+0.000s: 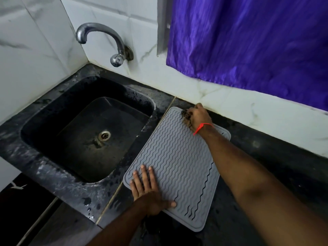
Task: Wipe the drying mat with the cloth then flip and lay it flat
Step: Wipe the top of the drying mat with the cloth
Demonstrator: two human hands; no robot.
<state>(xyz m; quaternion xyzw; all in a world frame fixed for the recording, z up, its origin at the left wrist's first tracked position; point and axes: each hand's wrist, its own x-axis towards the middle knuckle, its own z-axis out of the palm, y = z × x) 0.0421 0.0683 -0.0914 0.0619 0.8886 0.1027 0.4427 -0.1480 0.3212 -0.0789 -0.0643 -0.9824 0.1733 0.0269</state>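
The left hand (148,190) lay flat with straight, spread fingers on the near left corner of the drying mat (177,162), pinning it to the worktop (257,148) without gripping. The mat, grey with wavy ridges, rested flat on the dark worktop just right of the sink (85,128), its near corner close to the worktop's front edge and its far corner near the tiled wall (221,96). It looked like thin, floppy silicone: light, soft and probably grippy, so it would likely sag and fold if lifted by one corner; a hold on two corners of one short edge seemed the better way to turn it. At the mat's far corner the right hand (197,116) had its fingers curled round a small dark bunched thing, apparently the cloth (185,115), pressed to the ridges, though blur made its fabric hard to confirm. A red thread (201,127) circled that wrist. Open worktop lay to the mat's right, giving room for the flip, while the sink's rim ran just beside the left edge and the wall, the tap (101,41) and a purple curtain (257,41) closed off the far side.
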